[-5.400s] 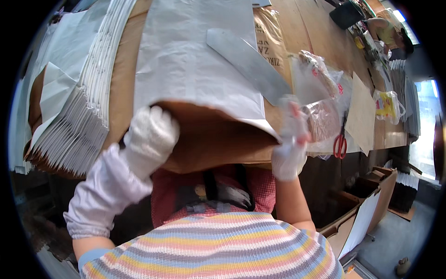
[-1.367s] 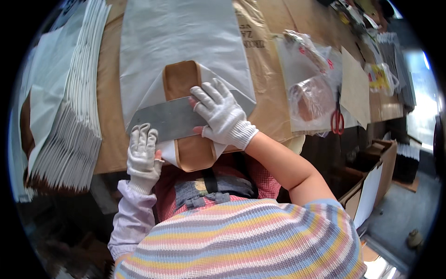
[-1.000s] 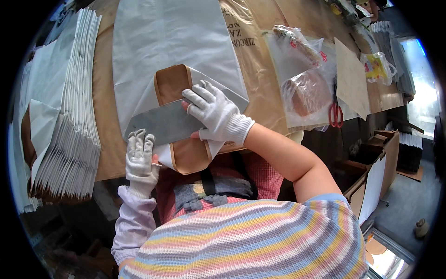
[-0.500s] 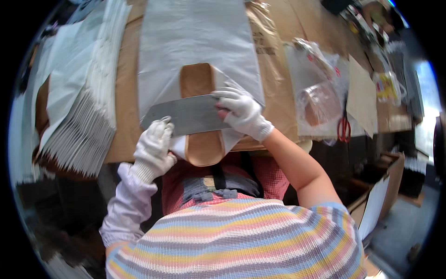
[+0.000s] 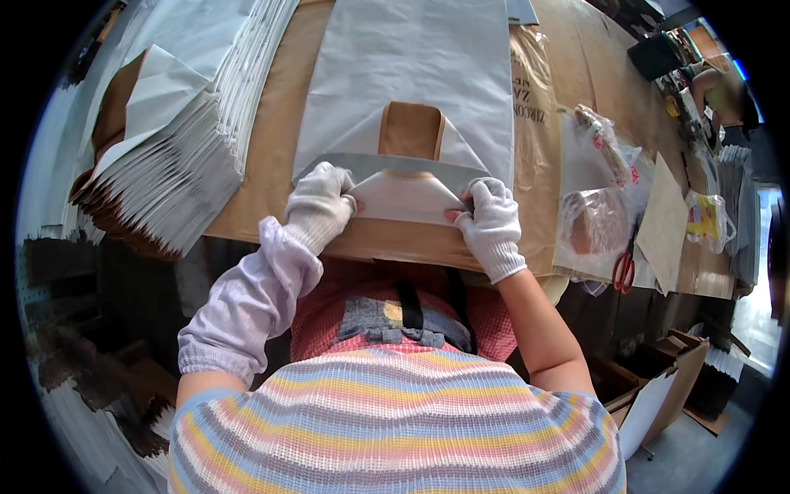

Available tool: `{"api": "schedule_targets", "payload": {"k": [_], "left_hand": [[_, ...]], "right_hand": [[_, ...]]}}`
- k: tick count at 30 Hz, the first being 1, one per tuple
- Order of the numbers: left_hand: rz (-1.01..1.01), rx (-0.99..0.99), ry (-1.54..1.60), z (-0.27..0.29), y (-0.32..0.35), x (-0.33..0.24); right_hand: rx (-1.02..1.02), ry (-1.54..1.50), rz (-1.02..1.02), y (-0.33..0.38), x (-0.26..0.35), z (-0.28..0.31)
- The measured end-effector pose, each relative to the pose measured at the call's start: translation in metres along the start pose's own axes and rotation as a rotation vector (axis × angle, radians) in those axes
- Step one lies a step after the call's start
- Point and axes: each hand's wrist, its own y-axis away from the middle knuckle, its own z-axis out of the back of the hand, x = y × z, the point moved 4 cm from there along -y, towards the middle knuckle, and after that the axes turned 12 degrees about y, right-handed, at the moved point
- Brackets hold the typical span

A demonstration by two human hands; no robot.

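A large white paper bag [image 5: 403, 58] with a brown inside lies before me, its near end partly folded. Across that end rests a flat grey plate [image 5: 393, 164] with slanted ends. The bag's near white flap [image 5: 407, 198] is turned up against the plate, and a brown inner panel [image 5: 411, 130] shows beyond it. My left hand [image 5: 321, 206], in a white knit glove with bare fingertips, grips the left side of the flap, its fingers at the plate's left end. In a matching glove, my right hand [image 5: 494, 229] is closed on the flap's right side beside the plate's right end.
A fanned stack of white paper bags [image 5: 177, 156] lies on the left of the brown-covered table [image 5: 267, 165]. To the right are a clear plastic bag [image 5: 592, 222], red-handled scissors [image 5: 624, 272] and a beige card [image 5: 658, 226]. An open carton [image 5: 671, 375] stands lower right.
The bag's near flap has been folded up from my side against the plate. My right hand has moved from atop the plate to the flap's right side; my left hand now grips its left.
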Motion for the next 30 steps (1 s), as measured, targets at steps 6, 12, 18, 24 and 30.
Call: {"api": "schedule_targets", "payload": {"k": [6,12,18,24,30], "left_hand": [[0.181,0.043,-0.310,0.029,-0.058,-0.046],[0.170,0.255,-0.178,0.029,-0.082,-0.047],[-0.756,0.069,-0.291,-0.019,-0.015,0.006],[-0.753,0.199,-0.265,-0.029,-0.012,-0.053],[-0.335,-0.203,0.248,0.029,-0.026,0.016]], "right_hand": [[0.266,0.403,-0.075,-0.052,0.013,0.032],[0.273,0.221,0.026,-0.092,0.015,0.029],[-0.098,0.177,0.501,-0.021,0.019,-0.013],[0.077,0.059,0.625,-0.029,0.042,-0.002],[-0.186,-0.262,0.090,-0.026,-0.013,0.014]]}}
